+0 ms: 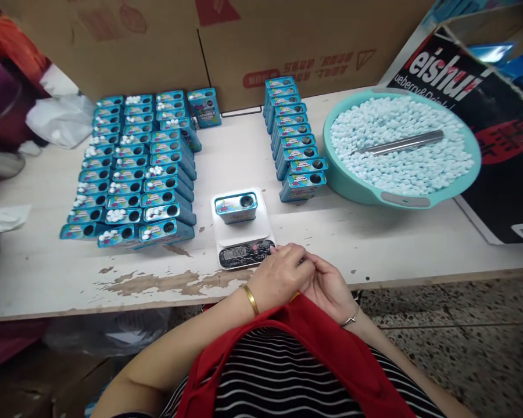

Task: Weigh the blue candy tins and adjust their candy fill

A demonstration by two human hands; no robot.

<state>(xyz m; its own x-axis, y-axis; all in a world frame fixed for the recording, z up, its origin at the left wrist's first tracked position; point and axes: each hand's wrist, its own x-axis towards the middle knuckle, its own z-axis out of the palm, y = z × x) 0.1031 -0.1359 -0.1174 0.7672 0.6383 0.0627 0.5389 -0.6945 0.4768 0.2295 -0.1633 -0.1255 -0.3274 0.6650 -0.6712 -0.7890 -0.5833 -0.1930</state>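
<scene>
My left hand (283,270), with a gold bangle at its wrist, is closed with its fingers curled against those of my right hand (329,287). The right hand is turned palm up, fingers bent and touching the left. Whatever lies between the fingers is hidden. Both hands are at the table's front edge, just right of the kitchen scale (244,235). On its white plate stands a blue candy tin (236,207) with a round dark opening in its top. The scale's display (235,252) is lit, its digits hard to read.
At left, several rows of blue tins (126,168) stand packed, many with white candies on top. Another row of tins (294,130) stands right of centre. The turquoise basin (340,180) holds white candies and a metal scoop (405,143). A cardboard box (157,52) stands behind.
</scene>
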